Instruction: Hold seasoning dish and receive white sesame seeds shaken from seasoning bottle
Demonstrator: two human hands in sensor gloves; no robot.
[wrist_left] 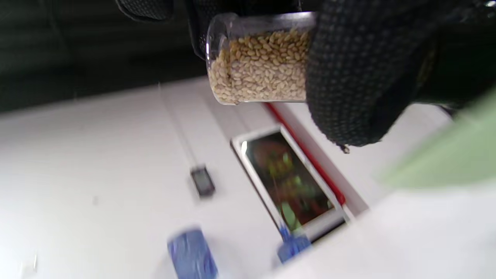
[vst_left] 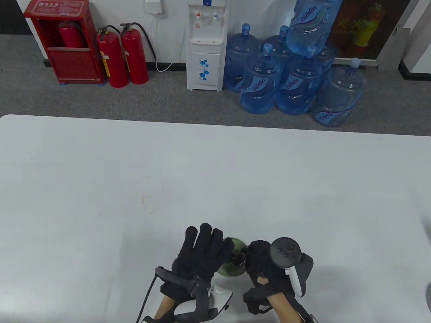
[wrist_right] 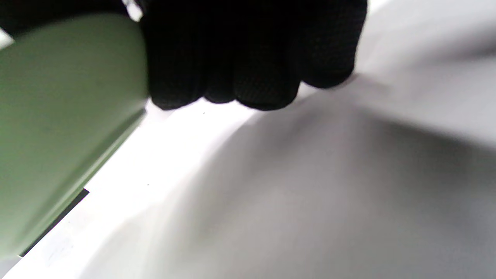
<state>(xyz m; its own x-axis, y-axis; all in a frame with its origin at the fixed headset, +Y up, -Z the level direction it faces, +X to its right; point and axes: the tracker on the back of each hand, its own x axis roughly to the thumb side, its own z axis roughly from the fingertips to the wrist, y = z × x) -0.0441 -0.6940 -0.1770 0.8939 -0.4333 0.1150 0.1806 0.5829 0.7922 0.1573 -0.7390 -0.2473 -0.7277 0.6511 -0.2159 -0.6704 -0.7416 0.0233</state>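
Observation:
A pale green seasoning dish sits between my two hands near the table's front edge. My left hand reaches over its left side, palm down. In the left wrist view it grips a clear seasoning bottle full of white sesame seeds, lying sideways between the fingers and thumb. The dish edge shows blurred to the right of it. My right hand is curled at the dish's right rim. In the right wrist view its fingers are closed beside the dish, which is held just above the table.
The white table stretches ahead and to both sides. Beyond its far edge are blue water jugs, a water dispenser and red fire extinguishers on the floor. A dark object pokes in at the right edge.

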